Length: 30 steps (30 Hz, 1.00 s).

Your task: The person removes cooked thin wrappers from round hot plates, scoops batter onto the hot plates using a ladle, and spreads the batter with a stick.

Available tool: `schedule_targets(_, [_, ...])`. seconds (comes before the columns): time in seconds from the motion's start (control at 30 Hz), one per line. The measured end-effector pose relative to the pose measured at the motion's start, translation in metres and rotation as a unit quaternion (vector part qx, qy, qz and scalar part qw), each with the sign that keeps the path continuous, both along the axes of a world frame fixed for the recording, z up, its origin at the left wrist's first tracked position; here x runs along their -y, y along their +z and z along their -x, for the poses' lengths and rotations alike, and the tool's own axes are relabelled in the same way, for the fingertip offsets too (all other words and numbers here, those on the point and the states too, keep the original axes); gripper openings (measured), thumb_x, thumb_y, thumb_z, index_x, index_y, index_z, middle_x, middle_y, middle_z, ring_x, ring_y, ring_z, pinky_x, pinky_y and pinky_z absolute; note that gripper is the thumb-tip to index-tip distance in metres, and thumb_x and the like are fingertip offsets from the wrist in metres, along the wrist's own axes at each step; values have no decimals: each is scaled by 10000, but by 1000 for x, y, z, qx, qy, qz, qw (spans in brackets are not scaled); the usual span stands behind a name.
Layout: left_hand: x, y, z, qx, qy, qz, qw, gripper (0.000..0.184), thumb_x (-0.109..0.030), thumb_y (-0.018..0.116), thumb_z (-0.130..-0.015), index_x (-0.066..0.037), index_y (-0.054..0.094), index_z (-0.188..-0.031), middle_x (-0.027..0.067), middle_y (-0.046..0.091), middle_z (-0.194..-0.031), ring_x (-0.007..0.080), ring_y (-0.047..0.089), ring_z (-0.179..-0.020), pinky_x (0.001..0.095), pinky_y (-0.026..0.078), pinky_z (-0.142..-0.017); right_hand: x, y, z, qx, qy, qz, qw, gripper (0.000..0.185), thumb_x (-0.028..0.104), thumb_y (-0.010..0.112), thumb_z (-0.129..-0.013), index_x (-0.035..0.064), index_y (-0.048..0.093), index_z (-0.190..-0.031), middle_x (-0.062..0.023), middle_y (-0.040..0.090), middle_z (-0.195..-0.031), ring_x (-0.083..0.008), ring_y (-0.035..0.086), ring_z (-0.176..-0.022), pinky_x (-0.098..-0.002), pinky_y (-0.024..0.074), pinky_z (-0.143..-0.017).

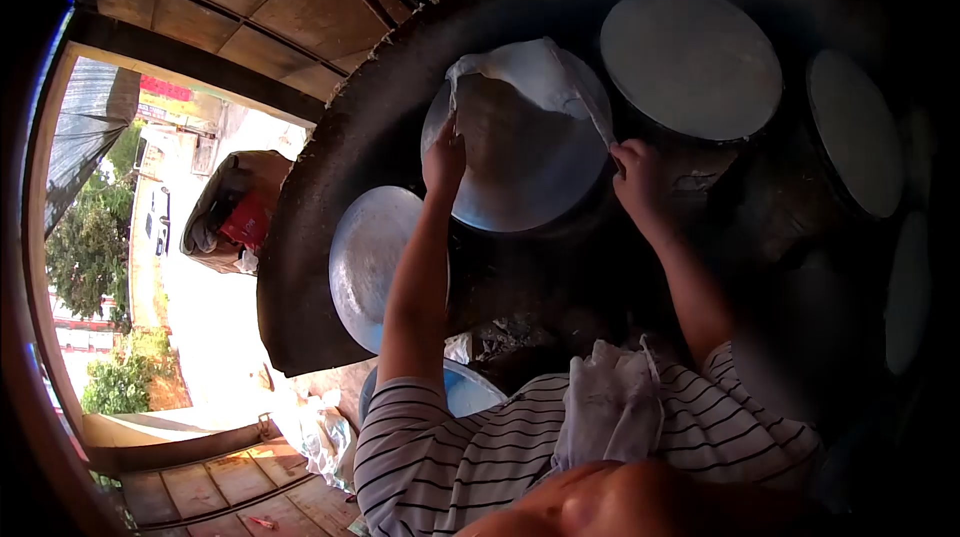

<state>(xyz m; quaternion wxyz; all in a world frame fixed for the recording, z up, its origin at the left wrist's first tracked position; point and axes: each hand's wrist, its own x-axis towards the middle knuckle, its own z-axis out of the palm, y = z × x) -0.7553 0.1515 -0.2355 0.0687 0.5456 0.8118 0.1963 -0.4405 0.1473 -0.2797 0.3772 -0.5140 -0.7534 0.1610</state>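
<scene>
A thin, limp white sheet (535, 75), like a wide crepe, is partly lifted off a round metal griddle plate (520, 172). Its far part bunches over the plate's far edge, while the near part of the metal is bare. My left hand (444, 162) pinches one corner at the plate's left side. At the right side, my right hand (638, 177) grips the other end, stretched into a narrow strip. Beyond my right hand lies another round plate (690, 62) with an even whitish surface. Left of my left forearm sits a bare, shiny round plate (372, 262).
The plates rest on a large dark round stove (300, 267) with a crusty rim. More pale discs (855, 132) stand at the far right, in shadow. A blue basin (475, 392) and a plastic bag (325, 437) are near my left side. A bright doorway opens left.
</scene>
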Motion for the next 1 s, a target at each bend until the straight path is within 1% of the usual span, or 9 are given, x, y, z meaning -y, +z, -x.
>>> schedule_targets(0.17, [14, -9, 3, -2, 34, 13, 999, 461, -261, 501, -879, -320, 472, -1335, 179, 662, -968, 362, 643, -835, 449, 506, -706, -15, 11, 48, -30, 52, 33, 998, 303, -26, 615, -705, 21, 646, -1003, -115, 601, -976, -314, 577, -923, -388, 491, -810])
schedule_targets(0.3, [47, -15, 24, 38, 62, -17, 997, 462, -262, 535, -880, -297, 471, -1337, 193, 655, -994, 367, 638, -873, 433, 506, -732, -23, -9, -1, -1, -7, 2, 1000, 274, -9, 654, -698, 15, 668, -971, -110, 616, -953, -313, 567, -905, -410, 497, -770])
schedule_targets(0.5, [86, -9, 5, 134, 90, 9, 987, 473, -241, 528, -891, -266, 456, -1358, 207, 650, -1031, 379, 628, -950, 428, 494, -768, -33, 16, 62, -62, 117, 11, 991, 270, -46, 605, -684, 11, 678, -938, -137, 632, -957, -341, 589, -910, -391, 490, -795])
schedule_targets(0.53, [91, -23, 9, 110, 69, -24, 991, 477, -211, 528, -896, -250, 453, -1366, 187, 674, -901, 313, 666, -740, 389, 507, -640, -39, 19, 46, -69, 103, -7, 992, 248, -51, 610, -676, 4, 687, -905, -129, 644, -947, -337, 596, -899, -393, 494, -781])
schedule_targets(0.63, [117, 9, -20, 300, 132, 7, 945, 478, -195, 514, -904, -235, 449, -1376, 64, 565, -639, 139, 484, -429, 304, 419, -413, -49, 2, 3, 15, 67, -26, 997, 307, -51, 621, -665, 35, 688, -952, -111, 641, -998, -309, 602, -899, -399, 502, -783])
schedule_targets(0.67, [123, 14, -29, 351, 117, -35, 929, 466, -185, 489, -922, -188, 438, -1385, -1, 411, -525, 94, 375, -360, 265, 341, -342, -49, -2, 9, 5, 94, -13, 995, 311, -48, 625, -665, 33, 685, -959, -112, 639, -997, -310, 605, -899, -395, 503, -783])
schedule_targets(0.8, [134, 16, -49, 433, 164, -88, 882, 489, -175, 477, -936, -166, 380, -1415, -8, 424, -529, 98, 369, -353, 271, 331, -328, -72, 0, 57, -6, 174, 11, 985, 286, -27, 614, -685, 34, 682, -956, -121, 638, -979, -321, 608, -923, -395, 501, -790])
schedule_targets(0.9, [150, 26, -72, 561, 148, -158, 799, 465, -148, 435, -969, -206, 361, -1424, -13, 392, -545, 82, 333, -367, 244, 290, -336, -82, 11, 73, -9, 262, 35, 964, 273, -25, 604, -674, 41, 687, -926, -122, 641, -979, -323, 604, -926, -399, 492, -798])
schedule_targets(1.0, [161, 47, -107, 772, 141, -240, 572, 454, -191, 371, -1006, -306, 294, -1439, -29, 296, -547, 57, 274, -376, 206, 257, -337, -101, 15, 54, -17, 354, 18, 935, 274, -18, 605, -653, 50, 691, -904, -122, 645, -978, -324, 594, -931, -402, 477, -813])
